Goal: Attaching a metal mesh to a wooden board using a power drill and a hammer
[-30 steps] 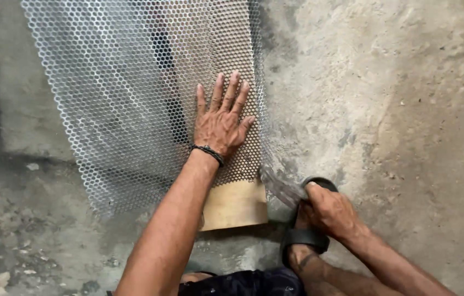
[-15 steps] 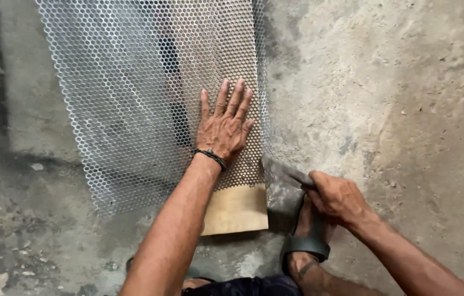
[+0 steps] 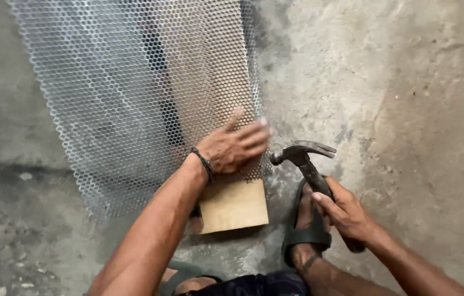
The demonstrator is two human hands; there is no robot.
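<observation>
A sheet of silvery hexagonal wire mesh (image 3: 128,93) lies over a light wooden board (image 3: 235,207) on a rough concrete floor. My left hand (image 3: 233,145) presses flat on the mesh near its lower right edge, fingers pointing right; a dark band circles the wrist. My right hand (image 3: 346,211) grips the handle of a claw hammer (image 3: 304,155), whose dark metal head is raised just right of the mesh edge. Under the hammer hand, my foot in a dark sandal (image 3: 306,233) rests on the floor.
Stained grey concrete floor (image 3: 407,98) stretches to the right. A paler raised concrete slab (image 3: 18,126) lies at the left under the mesh. Small debris and chips (image 3: 2,263) scatter at lower left.
My left hand turned from fingers pointing up to fingers pointing right. My right hand lifted the hammer, so its head now shows beside the mesh edge. The view moved closer.
</observation>
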